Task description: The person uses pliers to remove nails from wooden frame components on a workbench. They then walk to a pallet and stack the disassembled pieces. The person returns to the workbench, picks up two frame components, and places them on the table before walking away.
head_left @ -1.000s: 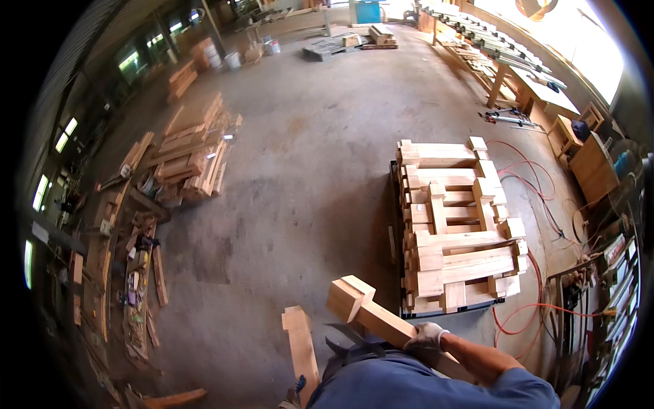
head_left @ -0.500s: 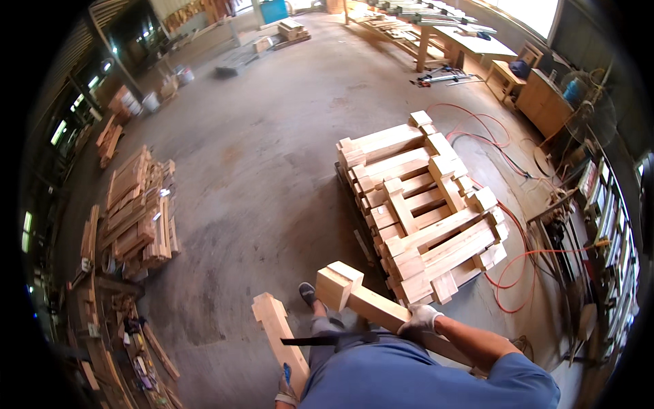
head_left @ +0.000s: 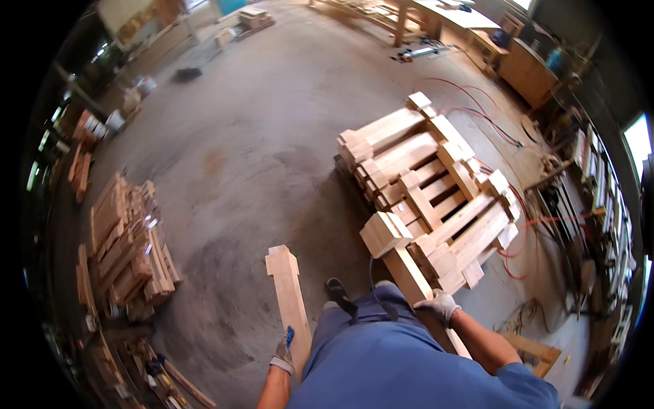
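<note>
My left hand (head_left: 283, 351), in a grey work glove with some blue on it, is closed on a pale wooden post (head_left: 289, 300) at my left side. That post has a wider, stepped end pointing away from me. On the other side, my gloved right hand (head_left: 439, 306) wraps round a second wooden post (head_left: 410, 273), which carries a thick square block (head_left: 386, 233) at its far end. The block overlaps the near left corner of a stack of similar wooden posts (head_left: 458, 255) in this view; whether they touch I cannot tell. My body hides both posts' near ends.
Piled timber (head_left: 129, 245) lies on the floor to the left. Red hoses (head_left: 487, 109) run across the floor right of the stack. Beyond are a workbench (head_left: 449, 13) and a wooden cabinet (head_left: 528, 71). Metal bars (head_left: 603, 177) line the right wall.
Both posts have moved with my hands. The right one's block end has swung right and away, toward the stack, and the left post points more straight ahead. The view has shifted too.
</note>
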Demonstrator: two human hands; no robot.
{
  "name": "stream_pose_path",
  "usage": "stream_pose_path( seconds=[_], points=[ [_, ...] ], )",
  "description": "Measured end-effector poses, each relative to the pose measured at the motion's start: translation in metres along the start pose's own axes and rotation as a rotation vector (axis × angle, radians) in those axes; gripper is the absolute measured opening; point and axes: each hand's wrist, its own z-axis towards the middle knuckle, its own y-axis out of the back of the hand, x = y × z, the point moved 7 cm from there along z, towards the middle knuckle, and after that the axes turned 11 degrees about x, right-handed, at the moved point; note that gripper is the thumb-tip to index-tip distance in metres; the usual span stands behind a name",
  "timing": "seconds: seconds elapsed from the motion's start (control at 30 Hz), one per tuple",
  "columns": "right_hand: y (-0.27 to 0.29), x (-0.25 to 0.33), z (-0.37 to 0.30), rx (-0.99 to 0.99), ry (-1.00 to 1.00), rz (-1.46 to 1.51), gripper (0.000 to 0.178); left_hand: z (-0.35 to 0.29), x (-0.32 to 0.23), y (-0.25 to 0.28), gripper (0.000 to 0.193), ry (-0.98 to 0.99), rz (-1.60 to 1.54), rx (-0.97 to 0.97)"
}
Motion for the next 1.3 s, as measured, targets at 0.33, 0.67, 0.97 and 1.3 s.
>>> stream_pose_path(
  seconds=[0.33,0.67,0.97,1.3],
  points=[
    [-0.01,0.036,0.002,-0.155,-0.122,0.353,0.048,0.106,-0.122,-0.034,0.062,0.106,0.346,0.158],
    [0.037,0.056,0.061,-0.267,-0.192,0.411,0.049,0.091,-0.268,-0.284,0.068,0.235,0.552,0.104],
    [0.038,0.083,0.068,-0.369,-0.267,0.617,0.047,0.194,-0.336,-0.306,0.071,0.268,0.706,0.159],
    [-0.036,0.141,0.077,-0.408,-0.435,0.696,0.052,0.313,-0.436,-0.345,0.082,0.57,0.703,0.21]
  ],
)
